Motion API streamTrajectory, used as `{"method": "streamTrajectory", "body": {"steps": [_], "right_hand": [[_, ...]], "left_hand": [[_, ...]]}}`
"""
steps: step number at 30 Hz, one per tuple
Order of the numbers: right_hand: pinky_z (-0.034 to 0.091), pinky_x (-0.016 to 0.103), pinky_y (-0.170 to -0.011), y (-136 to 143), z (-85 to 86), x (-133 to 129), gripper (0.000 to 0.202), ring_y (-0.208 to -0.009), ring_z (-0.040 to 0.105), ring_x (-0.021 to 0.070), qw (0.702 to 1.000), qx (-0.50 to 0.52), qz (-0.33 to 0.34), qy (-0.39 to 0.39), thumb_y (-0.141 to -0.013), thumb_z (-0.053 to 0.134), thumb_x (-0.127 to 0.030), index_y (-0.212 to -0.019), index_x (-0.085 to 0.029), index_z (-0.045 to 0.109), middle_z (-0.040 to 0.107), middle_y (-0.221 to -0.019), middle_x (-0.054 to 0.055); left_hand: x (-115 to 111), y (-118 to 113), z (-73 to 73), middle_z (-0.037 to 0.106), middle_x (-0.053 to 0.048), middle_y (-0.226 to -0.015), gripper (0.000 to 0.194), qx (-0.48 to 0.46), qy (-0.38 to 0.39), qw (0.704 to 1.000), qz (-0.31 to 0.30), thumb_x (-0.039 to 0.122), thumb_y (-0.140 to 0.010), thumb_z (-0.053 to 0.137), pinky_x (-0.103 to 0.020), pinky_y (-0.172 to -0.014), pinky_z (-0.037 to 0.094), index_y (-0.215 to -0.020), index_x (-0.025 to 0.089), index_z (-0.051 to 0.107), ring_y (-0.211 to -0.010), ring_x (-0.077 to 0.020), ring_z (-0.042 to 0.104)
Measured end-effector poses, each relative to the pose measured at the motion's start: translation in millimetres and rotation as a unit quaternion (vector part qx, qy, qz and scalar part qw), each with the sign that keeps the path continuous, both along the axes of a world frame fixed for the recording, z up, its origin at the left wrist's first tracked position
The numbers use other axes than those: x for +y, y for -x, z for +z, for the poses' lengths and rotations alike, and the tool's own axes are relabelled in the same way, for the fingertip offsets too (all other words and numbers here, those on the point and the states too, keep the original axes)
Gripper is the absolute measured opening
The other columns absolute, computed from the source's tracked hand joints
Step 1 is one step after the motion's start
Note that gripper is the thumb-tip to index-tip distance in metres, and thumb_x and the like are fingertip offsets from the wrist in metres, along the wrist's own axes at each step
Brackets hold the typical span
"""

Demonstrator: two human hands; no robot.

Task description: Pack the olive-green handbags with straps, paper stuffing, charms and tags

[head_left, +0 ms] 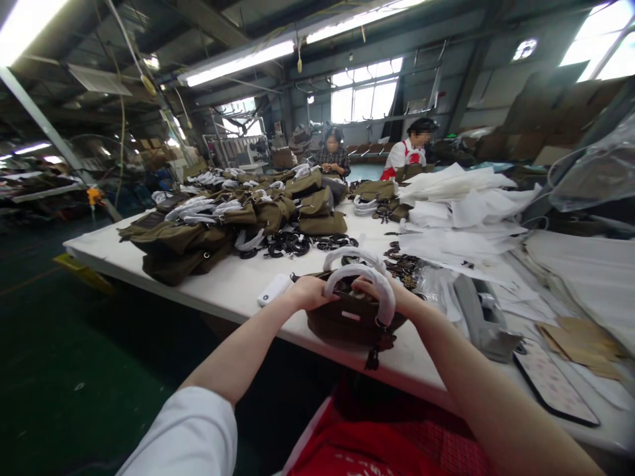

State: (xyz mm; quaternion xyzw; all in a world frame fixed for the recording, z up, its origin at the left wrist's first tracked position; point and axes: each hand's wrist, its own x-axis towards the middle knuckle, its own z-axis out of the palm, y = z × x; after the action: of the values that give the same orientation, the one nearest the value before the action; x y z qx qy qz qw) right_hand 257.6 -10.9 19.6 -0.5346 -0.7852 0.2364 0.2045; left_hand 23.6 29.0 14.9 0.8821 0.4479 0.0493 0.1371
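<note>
A dark olive handbag [332,324] stands at the table's front edge, its mouth facing up. Two handles [384,291] wrapped in white padding arch over it, and a dark strap or charm [377,347] dangles from its front. My left hand [311,293] is closed on the left side of the bag's rim, thumb on the outside. From the right, my right hand [389,294] reaches behind the front handle into the opening. Its fingers are bent at the inside of the bag, and their tips are partly hidden.
Olive bags [268,211] with wrapped handles are heaped on the white table [233,291]. Black straps [292,244], a white device [274,289], white sheets [446,211], a grey holder [479,317] and a phone [555,383] lie around. Two people [333,155] are across the table.
</note>
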Motion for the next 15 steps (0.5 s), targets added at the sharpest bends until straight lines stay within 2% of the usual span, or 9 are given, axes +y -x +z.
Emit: {"method": "streamTrajectory", "body": {"steps": [2,3,5,6,7,9,11,12,15], "right_hand": [[0.051,0.028,-0.073,-22,6.0,-12,0.032,-0.083,0.066,0.0199,0.99,0.068,-0.076,-0.097,-0.093,0.044,-0.035,-0.098,-0.018,0.071,0.073,-0.092,0.005],[0.05,0.03,-0.074,-35,5.8,-18,0.031,-0.084,0.066,0.0208,0.974,0.086,-0.132,-0.163,-0.092,0.047,-0.037,-0.097,-0.019,0.07,0.073,-0.093,0.006],[0.049,0.035,-0.079,-61,-1.9,-30,0.03,-0.089,0.064,0.0241,0.929,0.072,-0.24,-0.272,-0.087,0.054,-0.044,-0.094,-0.02,0.071,0.071,-0.096,0.008],[0.048,0.037,-0.081,-73,-8.9,-34,0.033,-0.091,0.063,0.0255,0.917,0.048,-0.276,-0.286,-0.084,0.058,-0.048,-0.095,-0.02,0.071,0.07,-0.096,0.009],[0.048,0.038,-0.08,-83,-17.3,-37,0.036,-0.09,0.063,0.0262,0.917,0.034,-0.295,-0.266,-0.082,0.059,-0.051,-0.097,-0.021,0.071,0.07,-0.094,0.009],[0.049,0.037,-0.074,-96,-35.1,-38,0.042,-0.08,0.064,0.0238,0.938,0.073,-0.295,-0.163,-0.082,0.058,-0.056,-0.101,-0.021,0.071,0.071,-0.087,0.007],[0.048,0.032,-0.063,-98,-49.9,-35,0.044,-0.063,0.061,0.0185,0.945,0.169,-0.274,-0.059,-0.083,0.056,-0.058,-0.101,-0.021,0.07,0.068,-0.073,0.003],[0.045,0.03,-0.058,-97,-55.2,-32,0.043,-0.056,0.059,0.0164,0.936,0.229,-0.265,-0.025,-0.082,0.057,-0.058,-0.099,-0.02,0.07,0.066,-0.067,0.002],[0.037,0.025,-0.048,-87,-63.7,-28,0.041,-0.048,0.05,0.0123,0.886,0.39,-0.251,0.03,-0.074,0.067,-0.057,-0.086,-0.018,0.069,0.057,-0.054,-0.003]], "left_hand": [[-2,5,3.1,0.075,-0.008,-0.088,0.046,0.001,0.004,1.0,0.012,0.061,-0.083,0.051,-0.034,-0.079,0.048,-0.085,0.022,0.076,-0.09,-0.0286,0.067],[-4,9,7.3,0.075,-0.008,-0.089,0.044,-0.013,0.017,1.0,0.006,0.06,-0.082,0.053,-0.034,-0.08,0.048,-0.088,0.022,0.076,-0.09,-0.0279,0.067],[-6,17,22.2,0.074,-0.007,-0.102,0.04,-0.073,0.081,0.993,-0.054,0.053,-0.076,0.064,-0.034,-0.087,0.047,-0.1,0.023,0.074,-0.097,-0.0275,0.065],[-7,21,32.4,0.071,-0.008,-0.112,0.045,-0.118,0.135,0.979,-0.099,0.049,-0.072,0.07,-0.035,-0.091,0.046,-0.108,0.023,0.071,-0.105,-0.0279,0.063],[-7,23,43.7,0.067,-0.008,-0.123,0.052,-0.17,0.2,0.954,-0.146,0.045,-0.069,0.072,-0.035,-0.096,0.045,-0.116,0.022,0.068,-0.113,-0.0286,0.06],[-7,20,65.3,0.06,-0.01,-0.134,0.059,-0.28,0.326,0.878,-0.209,0.044,-0.071,0.069,-0.037,-0.101,0.042,-0.125,0.02,0.063,-0.124,-0.03,0.053],[-5,4,78.7,0.063,-0.012,-0.129,0.053,-0.35,0.401,0.821,-0.206,0.046,-0.079,0.058,-0.037,-0.1,0.043,-0.121,0.015,0.065,-0.121,-0.029,0.056],[-4,-9,80.6,0.067,-0.013,-0.121,0.048,-0.35,0.412,0.82,-0.185,0.046,-0.082,0.052,-0.036,-0.096,0.045,-0.114,0.014,0.068,-0.113,-0.0267,0.06],[-2,-60,67.1,0.071,-0.01,-0.093,0.038,-0.237,0.399,0.88,-0.098,0.039,-0.089,0.042,-0.03,-0.076,0.05,-0.089,0.014,0.07,-0.081,-0.0177,0.064]]}}
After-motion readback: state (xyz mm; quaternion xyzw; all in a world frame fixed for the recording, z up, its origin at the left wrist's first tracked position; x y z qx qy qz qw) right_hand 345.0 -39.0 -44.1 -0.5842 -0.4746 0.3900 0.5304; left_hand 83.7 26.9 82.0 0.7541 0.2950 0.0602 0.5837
